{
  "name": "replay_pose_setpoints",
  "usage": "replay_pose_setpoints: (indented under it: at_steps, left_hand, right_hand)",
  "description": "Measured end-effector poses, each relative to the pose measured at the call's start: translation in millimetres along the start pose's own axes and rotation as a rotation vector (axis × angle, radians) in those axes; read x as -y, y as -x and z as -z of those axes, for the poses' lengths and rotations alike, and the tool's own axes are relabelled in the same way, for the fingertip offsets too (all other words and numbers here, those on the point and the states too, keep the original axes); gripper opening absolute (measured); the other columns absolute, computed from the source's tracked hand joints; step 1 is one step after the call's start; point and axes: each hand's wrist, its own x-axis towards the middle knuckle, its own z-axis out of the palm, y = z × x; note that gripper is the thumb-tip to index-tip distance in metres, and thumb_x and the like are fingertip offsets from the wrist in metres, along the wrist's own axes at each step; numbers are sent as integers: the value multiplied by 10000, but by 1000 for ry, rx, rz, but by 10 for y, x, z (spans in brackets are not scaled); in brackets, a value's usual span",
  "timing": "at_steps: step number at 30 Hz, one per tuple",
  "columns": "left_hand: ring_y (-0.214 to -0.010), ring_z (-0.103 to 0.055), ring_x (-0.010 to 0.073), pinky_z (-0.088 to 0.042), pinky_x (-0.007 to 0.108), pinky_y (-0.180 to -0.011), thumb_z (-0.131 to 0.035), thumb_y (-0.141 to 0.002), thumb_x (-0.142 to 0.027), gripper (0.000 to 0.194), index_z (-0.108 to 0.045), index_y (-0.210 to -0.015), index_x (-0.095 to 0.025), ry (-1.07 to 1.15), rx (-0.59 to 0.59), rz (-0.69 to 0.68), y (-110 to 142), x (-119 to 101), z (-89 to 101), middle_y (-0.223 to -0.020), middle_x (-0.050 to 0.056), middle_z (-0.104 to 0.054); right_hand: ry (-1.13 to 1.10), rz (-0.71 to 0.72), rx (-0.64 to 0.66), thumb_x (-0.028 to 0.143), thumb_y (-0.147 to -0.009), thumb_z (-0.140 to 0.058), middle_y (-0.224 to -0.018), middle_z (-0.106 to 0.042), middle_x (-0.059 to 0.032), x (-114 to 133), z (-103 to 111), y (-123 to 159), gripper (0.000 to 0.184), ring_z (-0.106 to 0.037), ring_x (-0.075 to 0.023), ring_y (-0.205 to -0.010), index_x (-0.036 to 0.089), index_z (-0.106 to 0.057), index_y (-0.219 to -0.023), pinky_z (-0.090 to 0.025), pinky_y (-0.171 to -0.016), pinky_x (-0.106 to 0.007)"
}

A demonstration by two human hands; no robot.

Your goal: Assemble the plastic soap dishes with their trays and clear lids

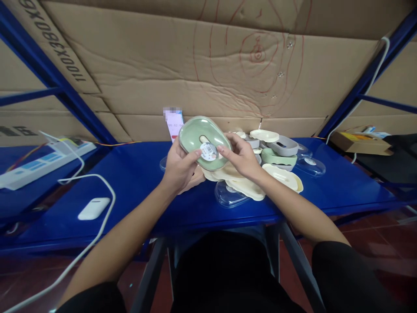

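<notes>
A green soap box (199,129) with a clear lid and a round barcode label is raised above the table, its top tilted toward me. My left hand (180,164) grips its left side, thumb beside the label. From the right, my right hand (240,155) holds the other side, its thumb at the label's edge. Beneath and right of the hands lie cream wavy-edged trays (247,186), a clear lid (228,195) and a cream dish (282,177). A grey soap box (284,146) rests on a green one (276,159) at the right.
A phone (174,124) showing a timer leans against the cardboard wall (146,65). On the left are a white earbud case (94,208), a white cable (112,195) and a power strip (48,161). More clear lids (311,166) lie right on the blue table (130,174).
</notes>
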Motion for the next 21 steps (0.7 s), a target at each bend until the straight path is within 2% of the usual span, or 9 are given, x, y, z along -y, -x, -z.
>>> replay_pose_setpoints:
  at_steps: [3, 7, 10, 12, 15, 17, 19, 21]
  left_hand:
    - [-1294, -712, 322, -652, 398, -983, -926, -814, -462, 677, -639, -1394, -260, -23, -23, -16, -12, 10, -12, -1407, 131, -717]
    - [-1258, -731, 291, -629, 401, -1031, -916, -827, -477, 563, -683, -1271, -222, -69, -53, -29, -7, 10, -36, -1365, 132, -745]
    - [-1136, -771, 267, -645, 386, -974, -951, -772, -493, 536, -722, -1153, -194, -71, -110, 3, -64, -29, 22, -1250, 121, -791]
    - [-1028, -786, 258, -659, 375, -897, -974, -719, -521, 548, -738, -1079, -182, -77, -176, -5, -176, -95, 154, -1122, 106, -816]
    - [-864, -768, 253, -650, 375, -791, -991, -661, -500, 523, -727, -939, -144, -161, -315, -22, -416, -270, 532, -855, 73, -794]
    - [-755, -718, 210, -613, 338, -737, -922, -766, -428, 383, -702, -870, -132, -320, -457, 28, -546, -420, 885, -705, 24, -734]
    - [-644, -625, 158, -522, 266, -630, -869, -814, -338, 273, -714, -845, -115, -609, -606, 188, -604, -555, 1281, -617, -20, -675]
    - [-575, -565, 150, -429, 240, -541, -888, -786, -363, 297, -724, -805, -116, -935, -637, 391, -601, -630, 1674, -546, -44, -624]
  right_hand:
    - [-113, 3, -12, 747, -828, -795, -1179, -772, -92, 23, -16, -10, 648, -742, -276, -1086, 242, -637, -1203, -631, -962, -451]
    - [-59, 17, -86, 742, -792, -835, -1184, -772, -85, 31, -57, 15, 692, -741, -262, -1055, 249, -641, -1238, -629, -939, -437]
    - [-32, 51, -82, 774, -879, -730, -1198, -767, -84, 11, -18, 11, 641, -737, -254, -1075, 257, -651, -1250, -618, -953, -430]
    - [-8, 84, -80, 755, -992, -581, -1180, -770, -88, -7, 82, -16, 569, -740, -241, -1066, 254, -654, -1251, -604, -965, -429]
    - [185, 145, -162, 667, -1068, -485, -1112, -779, -91, -39, 346, -86, 481, -728, -233, -1028, 236, -686, -1142, -569, -968, -429]
    - [337, 144, -196, 625, -1050, -525, -1024, -783, -88, -73, 551, -136, 441, -715, -234, -961, 223, -700, -1004, -553, -919, -420]
    - [417, 75, -118, 592, -1017, -569, -938, -782, -81, -119, 727, -176, 412, -704, -228, -860, 213, -707, -932, -541, -837, -405]
    - [494, 11, -7, 546, -985, -610, -913, -788, -87, -170, 844, -198, 366, -703, -232, -824, 205, -719, -910, -532, -802, -401]
